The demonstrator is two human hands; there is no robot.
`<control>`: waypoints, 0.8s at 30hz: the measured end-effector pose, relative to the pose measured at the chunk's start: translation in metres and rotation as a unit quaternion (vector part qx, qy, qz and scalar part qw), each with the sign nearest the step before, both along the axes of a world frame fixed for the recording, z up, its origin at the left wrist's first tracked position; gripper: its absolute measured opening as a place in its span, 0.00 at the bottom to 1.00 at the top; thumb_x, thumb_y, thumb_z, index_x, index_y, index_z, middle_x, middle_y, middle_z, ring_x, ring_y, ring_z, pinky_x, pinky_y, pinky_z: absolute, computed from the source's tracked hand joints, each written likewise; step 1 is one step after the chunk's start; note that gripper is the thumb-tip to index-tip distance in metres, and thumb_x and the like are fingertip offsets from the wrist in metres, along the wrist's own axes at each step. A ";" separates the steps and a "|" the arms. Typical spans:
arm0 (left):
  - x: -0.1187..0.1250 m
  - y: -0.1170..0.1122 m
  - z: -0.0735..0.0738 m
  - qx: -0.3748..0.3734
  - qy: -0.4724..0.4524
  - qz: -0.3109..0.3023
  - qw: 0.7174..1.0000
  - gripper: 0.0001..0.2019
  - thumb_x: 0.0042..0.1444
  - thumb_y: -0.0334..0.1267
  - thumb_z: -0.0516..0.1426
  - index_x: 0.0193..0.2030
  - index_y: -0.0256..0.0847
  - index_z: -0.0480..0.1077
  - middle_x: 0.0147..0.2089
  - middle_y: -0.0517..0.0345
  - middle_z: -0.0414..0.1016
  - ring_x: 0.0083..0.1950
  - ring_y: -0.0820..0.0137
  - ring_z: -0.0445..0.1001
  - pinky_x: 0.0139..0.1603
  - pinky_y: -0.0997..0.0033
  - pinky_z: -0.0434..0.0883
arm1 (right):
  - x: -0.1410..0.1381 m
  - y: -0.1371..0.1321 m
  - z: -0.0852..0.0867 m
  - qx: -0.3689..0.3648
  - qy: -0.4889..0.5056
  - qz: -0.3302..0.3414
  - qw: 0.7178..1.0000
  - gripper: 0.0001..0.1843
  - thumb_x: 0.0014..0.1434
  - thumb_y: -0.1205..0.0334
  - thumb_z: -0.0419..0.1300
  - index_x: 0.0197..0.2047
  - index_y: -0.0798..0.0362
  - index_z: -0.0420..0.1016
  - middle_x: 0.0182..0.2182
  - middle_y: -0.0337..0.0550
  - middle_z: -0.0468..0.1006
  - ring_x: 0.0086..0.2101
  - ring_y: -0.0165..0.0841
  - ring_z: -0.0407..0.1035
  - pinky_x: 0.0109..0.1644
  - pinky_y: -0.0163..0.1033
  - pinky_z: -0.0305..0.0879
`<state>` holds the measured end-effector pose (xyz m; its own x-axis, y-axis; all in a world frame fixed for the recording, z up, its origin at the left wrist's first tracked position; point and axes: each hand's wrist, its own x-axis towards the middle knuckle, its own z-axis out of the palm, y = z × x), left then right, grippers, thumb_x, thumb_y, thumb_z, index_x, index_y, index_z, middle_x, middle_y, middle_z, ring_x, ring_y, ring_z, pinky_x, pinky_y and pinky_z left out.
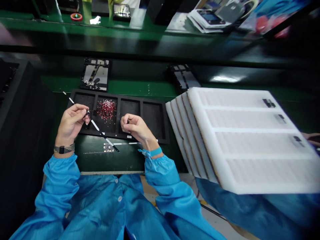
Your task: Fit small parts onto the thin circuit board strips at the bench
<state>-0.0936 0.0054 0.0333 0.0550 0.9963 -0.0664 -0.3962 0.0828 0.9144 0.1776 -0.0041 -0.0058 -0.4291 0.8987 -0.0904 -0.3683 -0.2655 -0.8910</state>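
Observation:
My left hand (72, 121) is closed in a pinch on a long thin flat cable strip (98, 130), black with white sections, which slants down to the right over the green mat. My right hand (136, 126) is closed with the fingertips pinched on a tiny dark part I cannot make out. Both hands hover over the front edge of a black tray (152, 116) with several compartments. One compartment holds a heap of tiny red and silver parts (107, 109). A small board with gold contacts (108, 147) lies on the mat between my wrists.
A stack of white foam trays (245, 140) is carried in at the right by a person in a blue sleeve (262, 213). Device frames (95, 75) lie behind the black tray. A dark bin stands at the left. The upper shelf holds tape and papers.

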 end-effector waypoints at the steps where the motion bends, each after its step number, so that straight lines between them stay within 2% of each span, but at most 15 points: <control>1: -0.001 0.000 0.000 0.001 -0.006 0.000 1.000 0.15 0.45 0.39 0.76 0.35 0.37 0.79 0.26 0.59 0.77 0.24 0.75 0.73 0.24 0.77 0.72 | 0.000 0.000 -0.001 -0.001 0.004 0.002 1.000 0.23 0.46 0.55 0.80 0.30 0.52 0.68 0.24 0.31 0.65 0.22 0.24 0.55 0.28 0.35 0.48; 13: -0.005 0.001 -0.003 -0.003 -0.012 0.012 1.000 0.14 0.48 0.39 0.75 0.36 0.39 0.78 0.27 0.59 0.77 0.24 0.75 0.72 0.26 0.76 0.73 | -0.001 0.000 -0.001 -0.012 -0.011 -0.002 1.000 0.23 0.45 0.52 0.78 0.28 0.51 0.68 0.22 0.30 0.62 0.23 0.26 0.54 0.28 0.35 0.48; 19: -0.005 0.001 -0.005 -0.002 -0.017 0.008 1.000 0.13 0.48 0.39 0.75 0.36 0.39 0.79 0.27 0.59 0.76 0.25 0.75 0.72 0.26 0.76 0.72 | -0.001 0.002 -0.001 0.003 -0.024 -0.029 0.999 0.19 0.52 0.55 0.73 0.27 0.50 0.64 0.20 0.31 0.61 0.22 0.26 0.52 0.28 0.36 0.49; 24: -0.012 0.006 -0.007 -0.006 -0.044 0.061 0.997 0.08 0.54 0.36 0.71 0.38 0.43 0.79 0.32 0.59 0.76 0.30 0.74 0.72 0.25 0.77 0.69 | 0.002 0.004 -0.003 0.003 -0.029 -0.081 0.996 0.15 0.52 0.58 0.69 0.25 0.50 0.65 0.18 0.31 0.61 0.20 0.26 0.50 0.28 0.36 0.47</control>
